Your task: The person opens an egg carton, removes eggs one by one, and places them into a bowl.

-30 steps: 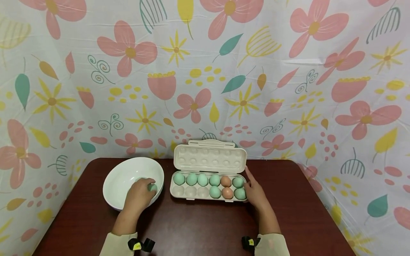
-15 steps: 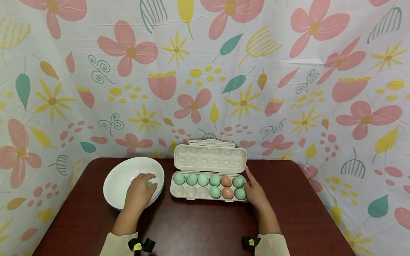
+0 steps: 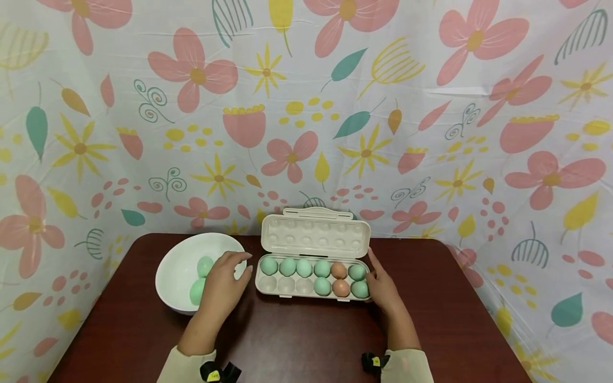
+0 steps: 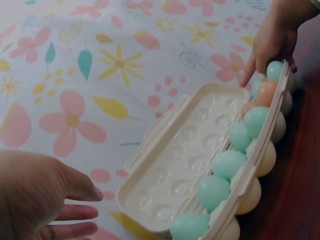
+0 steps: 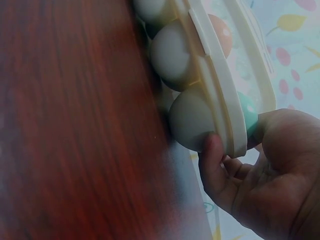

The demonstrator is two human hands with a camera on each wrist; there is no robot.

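Note:
My left hand hovers over the right rim of a white bowl, thumb and fingers apart, holding nothing. Two green eggs lie in the bowl: one farther back, the other partly behind the hand. Just right of the bowl stands an open egg carton. Its back row is full, with green eggs and one orange egg; three front-left cups hold no egg. My right hand grips the carton's right end. In the right wrist view, fingers curl beneath that end, against a cup's underside.
The dark red-brown table extends in front of the carton and to its right. A flower-patterned cloth hangs behind the table. The carton's lid leans back near that cloth.
My left hand has let go of a green egg inside the bowl and moved right, towards the carton. Two green eggs now show in the bowl. The right hand stays put.

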